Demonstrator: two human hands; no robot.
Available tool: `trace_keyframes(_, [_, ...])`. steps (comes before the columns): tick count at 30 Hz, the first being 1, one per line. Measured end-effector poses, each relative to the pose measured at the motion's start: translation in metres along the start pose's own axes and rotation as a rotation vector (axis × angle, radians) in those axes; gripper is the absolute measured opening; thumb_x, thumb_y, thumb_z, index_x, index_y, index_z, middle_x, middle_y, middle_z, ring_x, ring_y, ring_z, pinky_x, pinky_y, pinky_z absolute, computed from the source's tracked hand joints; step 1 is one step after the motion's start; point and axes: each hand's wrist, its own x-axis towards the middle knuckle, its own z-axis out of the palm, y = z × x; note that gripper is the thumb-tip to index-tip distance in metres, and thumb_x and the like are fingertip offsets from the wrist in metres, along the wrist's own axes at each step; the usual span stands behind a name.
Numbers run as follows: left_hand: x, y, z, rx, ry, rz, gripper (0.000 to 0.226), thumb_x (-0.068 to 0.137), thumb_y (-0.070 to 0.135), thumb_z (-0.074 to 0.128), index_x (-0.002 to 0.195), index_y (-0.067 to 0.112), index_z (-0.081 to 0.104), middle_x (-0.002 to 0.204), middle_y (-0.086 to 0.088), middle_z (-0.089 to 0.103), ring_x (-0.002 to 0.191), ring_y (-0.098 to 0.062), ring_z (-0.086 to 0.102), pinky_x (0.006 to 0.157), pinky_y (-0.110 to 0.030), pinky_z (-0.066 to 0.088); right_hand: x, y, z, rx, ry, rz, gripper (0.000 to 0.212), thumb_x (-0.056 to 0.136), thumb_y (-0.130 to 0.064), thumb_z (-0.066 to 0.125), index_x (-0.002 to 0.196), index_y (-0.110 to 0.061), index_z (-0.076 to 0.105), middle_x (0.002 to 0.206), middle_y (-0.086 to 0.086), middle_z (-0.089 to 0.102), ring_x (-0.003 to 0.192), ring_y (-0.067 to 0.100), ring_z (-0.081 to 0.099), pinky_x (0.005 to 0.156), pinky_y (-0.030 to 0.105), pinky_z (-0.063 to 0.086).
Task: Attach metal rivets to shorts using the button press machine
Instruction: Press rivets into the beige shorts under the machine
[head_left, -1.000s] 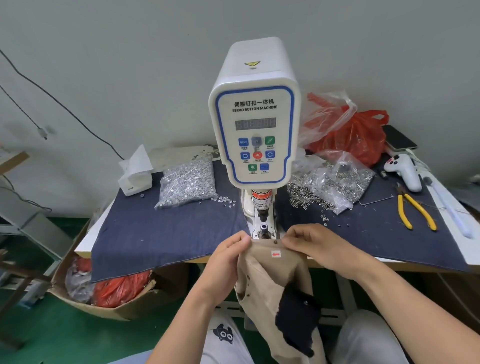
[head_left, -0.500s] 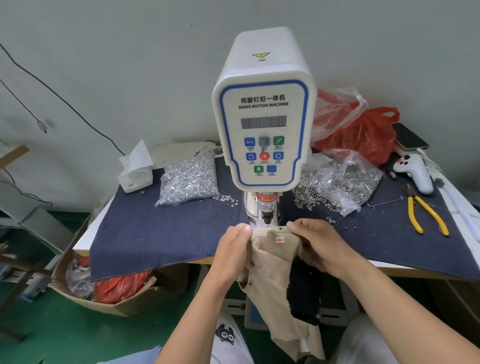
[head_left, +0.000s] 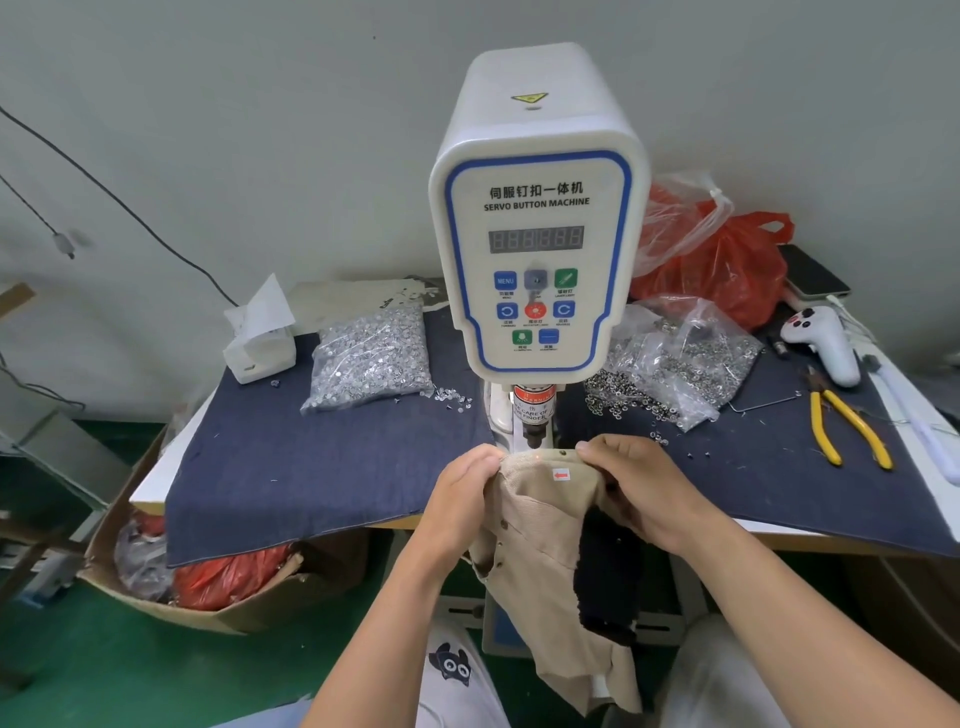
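Shorts (head_left: 540, 525) of tan corduroy hang over the front edge of the tabletop (head_left: 322, 467), with the waistband stretched flat under the punch head (head_left: 535, 426) of the servo button machine (head_left: 537, 249).

1. Left hand (head_left: 462, 499): grip closed on the waistband at the left of the punch, fingers curled over the folded edge.
2. Right hand (head_left: 631, 480): grip closed on the waistband at the right of the punch, fingertips pinching the top edge.
3. Positioning: a red laser dot (head_left: 536, 456) falls on the waistband between the two hands, directly below the punch. A red arrow sticker (head_left: 560, 475) sits just below and to the right of the dot.

Progress, as judged from the fabric:
- One rivet (head_left: 561, 453) is already seated on the waistband just right of the laser dot.
- Further metal fasteners (head_left: 503, 526) run down the fly edge below the left hand.
- No rivet is visible at the laser dot, so this position appears not yet pressed. How many positions remain cannot be told.

Supplies: one clear bag of silver rivet parts (head_left: 371, 358) lies on the tabletop left of the machine; an opened bag of ring parts (head_left: 675, 364) lies to the right, with loose pieces spilled beside it. Yellow-handled pliers (head_left: 844, 423) lie near the right edge.

Caution: both sets of fingertips are close to the punch.
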Motion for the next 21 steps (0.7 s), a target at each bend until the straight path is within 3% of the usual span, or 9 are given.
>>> trace_keyframes(3, [-0.0032,-0.0009,-0.0031,-0.029,-0.02,0.016,0.038,0.096,0.031,0.042,0.091,0.002,0.067,0.098,-0.015,0.067,0.093,-0.023,0.061,0.088,-0.038,0.048,0.0002,0.0017,-0.0006,-0.026,0.012,-0.005,0.035,0.096,-0.036,0.065,0.064,-0.023,0.057,0.056,0.009,0.045,0.041,0.018,0.036,0.051,0.032,0.014])
trace_keyframes(8, [-0.0056,-0.0041,-0.0049,-0.078,-0.005,0.009,0.039,0.097,0.029,0.041,0.104,0.012,0.075,0.107,-0.005,0.075,0.11,-0.027,0.066,0.098,-0.039,0.05,-0.0003,0.0032,0.0007,-0.011,-0.002,-0.022,0.032,0.089,-0.039,0.067,0.066,-0.02,0.056,0.054,0.007,0.044,0.039,0.016,0.036,0.039,0.019,0.025])
trace_keyframes(13, [-0.0047,-0.0029,-0.0051,-0.046,-0.016,-0.013,0.037,0.098,0.034,0.041,0.098,0.016,0.073,0.103,-0.002,0.073,0.103,-0.02,0.065,0.093,-0.034,0.049,-0.0016,0.0032,0.0017,-0.031,0.008,-0.035,0.033,0.079,-0.049,0.07,0.069,-0.02,0.059,0.057,0.008,0.046,0.043,0.016,0.037,0.045,0.023,0.023])
trace_keyframes(17, [-0.0025,0.0016,-0.0017,0.008,-0.003,-0.03,0.036,0.094,0.043,0.047,0.089,0.013,0.066,0.093,-0.002,0.068,0.093,-0.017,0.06,0.088,-0.038,0.048,-0.002,0.0024,0.0032,-0.038,0.023,-0.044,0.036,0.074,-0.053,0.072,0.066,-0.022,0.056,0.06,0.01,0.043,0.049,0.022,0.034,0.06,0.046,0.013])
trace_keyframes(21, [-0.0016,-0.0016,-0.0009,0.068,-0.004,0.006,0.03,0.105,0.034,0.051,0.084,0.014,0.061,0.084,0.007,0.061,0.085,-0.008,0.055,0.083,-0.032,0.045,-0.0024,0.0034,0.0029,-0.041,0.02,-0.054,0.037,0.074,-0.053,0.072,0.066,-0.021,0.057,0.058,0.009,0.045,0.048,0.021,0.034,0.059,0.047,0.012])
